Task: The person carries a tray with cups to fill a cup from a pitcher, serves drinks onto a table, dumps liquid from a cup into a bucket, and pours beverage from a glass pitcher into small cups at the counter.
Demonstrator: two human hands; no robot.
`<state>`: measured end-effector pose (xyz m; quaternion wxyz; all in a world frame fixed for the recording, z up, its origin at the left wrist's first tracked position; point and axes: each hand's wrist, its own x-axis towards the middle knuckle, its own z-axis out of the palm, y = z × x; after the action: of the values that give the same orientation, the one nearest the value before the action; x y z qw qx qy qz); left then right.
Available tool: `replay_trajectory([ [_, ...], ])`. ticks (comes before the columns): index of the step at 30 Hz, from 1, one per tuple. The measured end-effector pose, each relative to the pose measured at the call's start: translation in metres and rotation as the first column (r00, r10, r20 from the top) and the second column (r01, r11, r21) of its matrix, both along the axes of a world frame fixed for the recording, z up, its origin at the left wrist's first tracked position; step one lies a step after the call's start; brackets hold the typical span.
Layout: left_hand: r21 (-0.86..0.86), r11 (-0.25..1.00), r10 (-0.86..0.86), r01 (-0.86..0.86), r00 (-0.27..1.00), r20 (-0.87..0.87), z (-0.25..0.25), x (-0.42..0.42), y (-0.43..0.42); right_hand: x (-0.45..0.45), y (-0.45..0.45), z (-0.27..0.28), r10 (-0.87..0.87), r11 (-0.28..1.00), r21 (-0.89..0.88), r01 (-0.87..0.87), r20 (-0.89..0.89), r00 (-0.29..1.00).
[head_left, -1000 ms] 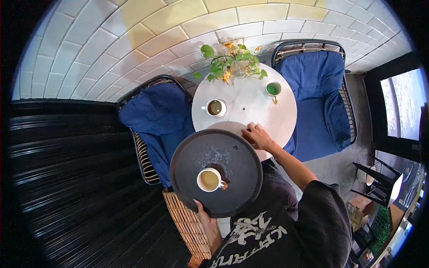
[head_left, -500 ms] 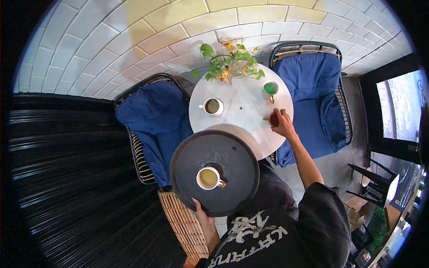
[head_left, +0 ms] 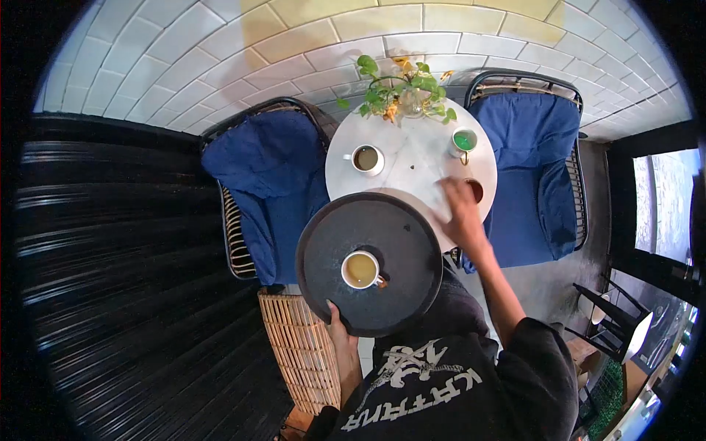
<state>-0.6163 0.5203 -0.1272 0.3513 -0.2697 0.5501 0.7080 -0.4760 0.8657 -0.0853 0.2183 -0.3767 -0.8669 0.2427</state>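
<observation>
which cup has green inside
The gold-handled cup on the table beyond the right hand, near the plant; none of the others shows green.

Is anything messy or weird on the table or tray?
Yes: the pale tabletop has a small dark speck near its middle, and the tray has a dark mark near its far edge. They look odd against mostly plain surfaces, but I can't tell what they are. The tray's cup stands upright.

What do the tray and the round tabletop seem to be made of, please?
Tray: probably plastic with a matte finish, judging by its dull, dark surface. Tabletop: looks like smooth marble, given faint grey veining on white, though imitation is possible.
</observation>
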Motion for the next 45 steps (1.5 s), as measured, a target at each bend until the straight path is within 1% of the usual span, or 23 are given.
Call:
replay_trajectory([
  [1,-0.023,1.0,0.003,-0.003,1.0,0.018,0.01,0.002,0.01,-0.008,-0.016,0.025,0.209,0.96,-0.183,-0.213,-0.038,0.977],
  [3,-0.036,0.999,0.004,-0.003,0.999,0.039,0.013,0.005,0.019,-0.034,-0.049,0.047,0.439,0.868,-0.206,-0.452,-0.107,0.892],
  [5,-0.049,0.998,-0.032,0.033,0.999,0.011,0.008,0.006,0.021,-0.047,-0.083,0.039,0.521,0.804,-0.322,-0.501,-0.025,0.853],
  [6,-0.044,0.999,-0.03,0.031,1.0,0.008,0.012,0.006,0.027,-0.052,-0.093,0.035,0.523,0.804,-0.317,-0.503,-0.025,0.852],
  [8,-0.117,0.993,-0.024,0.022,1.0,-0.018,0.025,0.009,0.037,-0.059,-0.11,0.025,0.527,0.808,-0.333,-0.486,0.039,0.849],
  [10,-0.089,0.996,-0.012,0.011,1.0,-0.014,0.006,0.009,0.026,-0.064,-0.12,0.012,0.537,0.815,-0.289,-0.502,0.053,0.842],
  [12,-0.056,0.998,0.004,-0.005,1.0,-0.004,-0.013,0.008,0.017,-0.064,-0.123,0.005,0.496,0.834,-0.309,-0.457,0.058,0.866],
  [14,-0.13,0.991,0.031,-0.026,0.999,0.033,-0.021,0.005,0.01,-0.062,-0.115,0.015,0.482,0.837,-0.342,-0.428,0.088,0.872],
  [16,-0.139,0.99,0.033,-0.034,0.999,-0.012,-0.002,0.008,0.013,-0.06,-0.103,0.026,0.464,0.842,-0.368,-0.395,0.12,0.877],
  [18,-0.149,0.988,0.021,-0.028,0.998,-0.051,-0.003,0.007,0.003,-0.053,-0.093,0.033,0.351,0.879,-0.386,-0.28,0.126,0.928],
  [20,-0.094,0.992,0.081,-0.082,0.996,-0.024,-0.024,0.001,-0.025,-0.042,-0.083,0.027,0.283,0.921,-0.297,-0.251,0.072,0.956],
  [21,-0.184,0.976,0.121,-0.119,0.993,-0.001,-0.007,0.001,-0.02,-0.038,-0.075,0.027,0.25,0.926,-0.31,-0.214,0.082,0.965],
  [23,-0.219,0.967,0.127,-0.129,0.992,-0.022,0.003,-0.002,-0.026,-0.031,-0.059,0.022,0.213,0.93,-0.323,-0.173,0.093,0.973],
  [24,-0.254,0.956,0.136,-0.143,0.99,-0.046,0.007,-0.002,-0.029,-0.029,-0.053,0.015,0.15,0.953,-0.278,-0.119,0.092,0.984],
  [25,-0.225,0.964,0.135,-0.144,0.989,-0.056,0.013,-0.001,-0.03,-0.027,-0.047,0.006,0.087,0.97,-0.233,-0.064,0.087,0.992],
  [28,-0.243,0.951,0.178,-0.192,0.981,-0.076,0.018,-0.004,-0.041,-0.021,-0.033,-0.026,0.028,0.974,-0.225,0.001,0.128,0.991],
  [29,-0.17,0.966,0.194,-0.196,0.981,-0.028,-0.002,-0.008,-0.062,-0.019,-0.03,-0.041,0.053,0.964,-0.266,-0.003,0.182,0.982],
  [32,-0.157,0.966,0.202,-0.208,0.978,-0.052,0.005,-0.009,-0.062,-0.017,-0.029,-0.097,0.028,0.97,-0.243,0.018,0.186,0.982],
  [33,-0.157,0.965,0.205,-0.211,0.977,-0.055,0.005,-0.009,-0.063,-0.019,-0.029,-0.107,0.028,0.965,-0.262,0.035,0.235,0.972],
  [35,-0.189,0.959,0.205,-0.212,0.977,-0.059,0.006,-0.008,-0.064,-0.023,-0.033,-0.131,0.01,0.96,-0.275,0.062,0.254,0.967],
  [39,-0.18,0.962,0.198,-0.205,0.978,-0.06,0.023,-0.002,-0.048,-0.031,-0.038,-0.149,-0.045,0.951,-0.277,0.138,0.317,0.947],
  [43,-0.176,0.97,0.162,-0.168,0.986,-0.046,0.021,0.001,-0.046,-0.034,-0.04,-0.145,-0.091,0.955,-0.245,0.164,0.285,0.954],
  [45,-0.17,0.974,0.141,-0.148,0.989,-0.051,0.023,0.001,-0.042,-0.032,-0.038,-0.136,-0.105,0.936,-0.3,0.182,0.257,0.961],
])
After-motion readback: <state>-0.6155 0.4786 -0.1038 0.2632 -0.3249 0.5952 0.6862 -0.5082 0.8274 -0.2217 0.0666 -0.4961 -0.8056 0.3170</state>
